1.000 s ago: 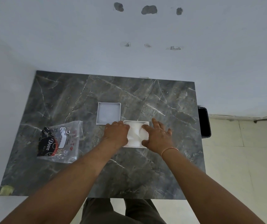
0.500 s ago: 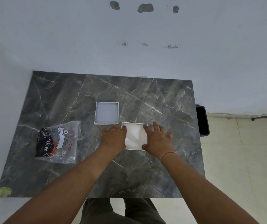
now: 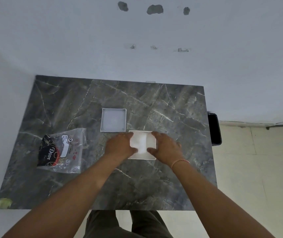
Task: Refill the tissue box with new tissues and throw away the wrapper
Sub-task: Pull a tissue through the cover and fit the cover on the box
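- Nearest, your two bare forearms reach forward from the bottom corners over the near edge of the grey marble table (image 3: 137, 189) and converge toward its middle; your trousers show below that edge.
- Your right wrist carries a thin pink band (image 3: 180, 162).
- Just beyond, your left hand (image 3: 120, 146) lies palm down on the left side of the white tissue box (image 3: 143, 158), fingers loosely spread and curled over the tissues (image 3: 141, 142) inside it, pressing rather than clasping anything.
- Your right hand (image 3: 165, 146) mirrors it on the box's right side, palm down, fingers open, with thumb and forefinger reaching in over the tissues.
- Between both hands the tissues sit in the box as a white, slightly rumpled pad.
- Left of your left arm, well apart from the box, the clear wrapper (image 3: 61, 150) with its black and red "Dove" print lies flat and crumpled on the table.
- Farther back, the box's lid (image 3: 113, 120) rests upturned, nearly meeting the box's far left corner.
- Beyond the table's right edge, a black bin (image 3: 214, 128) stands on the tiled floor against the white wall.
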